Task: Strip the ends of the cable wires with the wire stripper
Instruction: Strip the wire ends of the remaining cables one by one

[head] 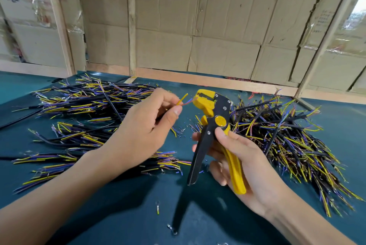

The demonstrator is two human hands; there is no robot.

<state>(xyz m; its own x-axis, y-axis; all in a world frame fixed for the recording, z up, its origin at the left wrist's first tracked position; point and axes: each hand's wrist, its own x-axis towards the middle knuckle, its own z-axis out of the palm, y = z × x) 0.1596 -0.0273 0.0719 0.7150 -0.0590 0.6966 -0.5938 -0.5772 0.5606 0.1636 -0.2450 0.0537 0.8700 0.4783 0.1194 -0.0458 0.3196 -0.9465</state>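
Note:
My left hand pinches a short cable between thumb and fingers, most of it hidden in the fist. Its thin wires stick out to the right: a yellow one points up, a reddish and a blue one reach into the jaws of the wire stripper. The stripper is yellow and black, held upright above the table. My right hand grips its yellow handle, thumb near the round yellow pivot, while the black handle stands spread apart to the left.
Heaps of black cables with yellow, blue and purple wire ends lie on the dark teal table: one pile at the left, another pile at the right. Small insulation scraps dot the table. Cardboard walls close the back.

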